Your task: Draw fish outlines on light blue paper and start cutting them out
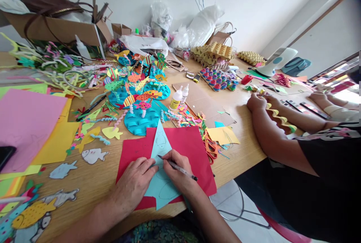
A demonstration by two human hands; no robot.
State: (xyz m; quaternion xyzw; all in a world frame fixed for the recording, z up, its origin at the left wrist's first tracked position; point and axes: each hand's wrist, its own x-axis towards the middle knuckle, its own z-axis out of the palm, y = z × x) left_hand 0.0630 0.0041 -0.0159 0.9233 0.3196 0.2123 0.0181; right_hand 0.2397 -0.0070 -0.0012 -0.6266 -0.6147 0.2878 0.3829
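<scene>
My right hand [178,173] grips a pen [184,170], its tip on a pointed piece of light-blue paper [153,189]. Outlined fish shapes are drawn on that paper, one near its top and others lower down, partly behind my hand. On the paper's left edge lies my left hand [132,183], fingers laid over it with nothing held. Beneath the blue piece is red paper [194,149]. Paper fish lie to the left, among them a white fish [94,156], a light-blue fish [62,170] and a yellow-green fish [112,133].
Ahead stand blue bases [138,122] with colourful paper fish and two glue bottles [175,100]. Orange-handled scissors [211,150] and paper scraps lie right. Pink paper [31,126] covers the left. A person [310,153] on the right handles an egg-carton strip [282,121]; another person's hands [324,98] are beyond.
</scene>
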